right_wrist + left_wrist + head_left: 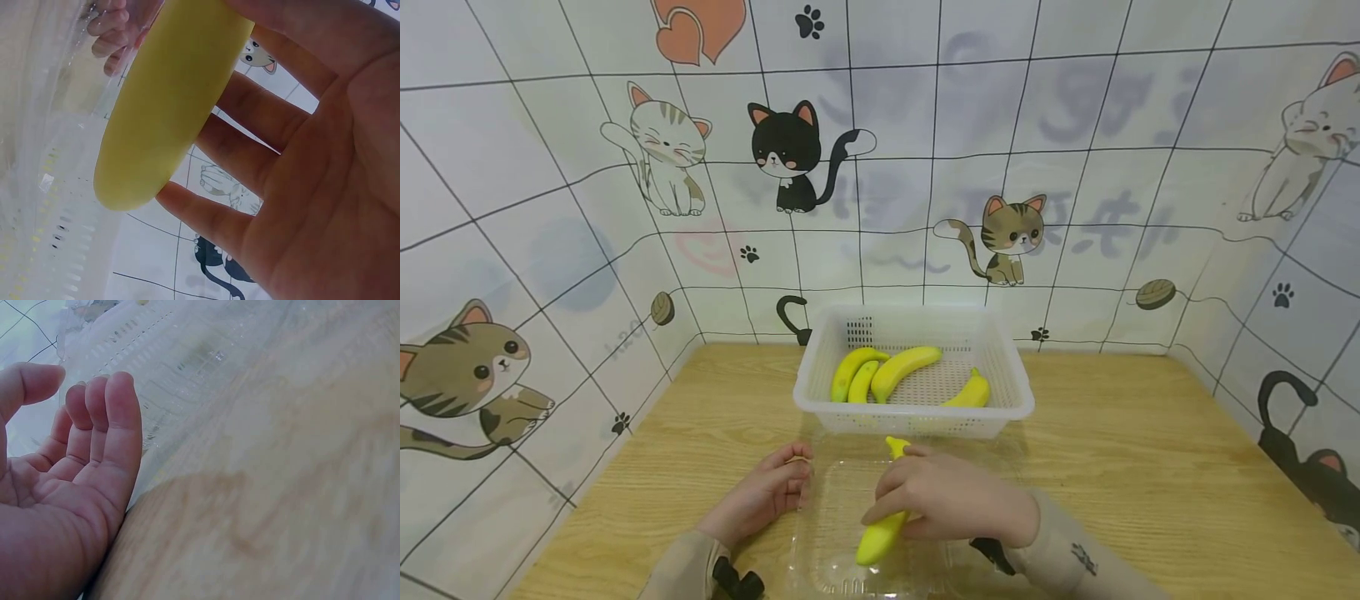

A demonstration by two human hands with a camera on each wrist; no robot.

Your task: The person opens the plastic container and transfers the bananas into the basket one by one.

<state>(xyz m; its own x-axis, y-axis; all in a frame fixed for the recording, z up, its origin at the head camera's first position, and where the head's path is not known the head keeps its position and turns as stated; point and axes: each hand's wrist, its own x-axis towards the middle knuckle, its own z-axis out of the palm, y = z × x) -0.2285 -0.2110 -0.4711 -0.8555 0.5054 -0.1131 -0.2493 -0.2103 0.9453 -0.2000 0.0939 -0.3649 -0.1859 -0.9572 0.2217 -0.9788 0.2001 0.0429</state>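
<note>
My right hand (951, 493) grips a yellow banana (880, 540) between thumb and fingers, over a clear plastic clamshell box (831, 517). In the right wrist view the banana (169, 106) slants past the fingers, its rounded end free. My left hand (767, 490) is beside the box's left edge, fingers loosely bent and holding nothing; the left wrist view shows its palm (62, 500) turned up. Just behind the box stands a white plastic basket (913, 410) with several bananas in it, among them a larger one (906, 369) and one at the right (972, 392).
All of this stands on a wood-grain table (1112, 467). Behind and at both sides rise white walls with a grid and cartoon cats (786, 154). A black strap piece (737, 581) sits at the left wrist, another (992, 554) at the right.
</note>
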